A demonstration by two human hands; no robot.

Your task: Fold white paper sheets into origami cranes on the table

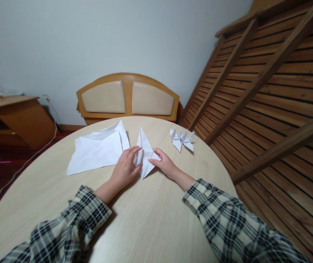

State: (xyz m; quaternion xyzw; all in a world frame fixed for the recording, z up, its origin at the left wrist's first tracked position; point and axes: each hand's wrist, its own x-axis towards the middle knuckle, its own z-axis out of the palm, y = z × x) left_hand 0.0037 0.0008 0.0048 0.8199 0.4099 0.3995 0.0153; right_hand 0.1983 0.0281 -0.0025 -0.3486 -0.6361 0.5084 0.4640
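A partly folded sheet of white paper [145, 142], diamond-shaped with a long point toward the far side, lies on the table between my hands. My left hand [125, 164] is at its left edge, fingers bent over the paper and thumb near the lower flap. At the right corner, my right hand [164, 164] pinches the paper between thumb and fingers. Creases run across its middle. Several small folded paper cranes [182, 138] stand close together to the right, apart from my hands.
A stack of loose white paper sheets [96, 149] lies left of my hands on the round table [156, 219]. Behind the table stands a padded wooden headboard [128, 95]. Slatted wood panelling [268, 91] leans at the right. A cable [27, 168] runs along the floor at left beside a wooden desk [16, 120].
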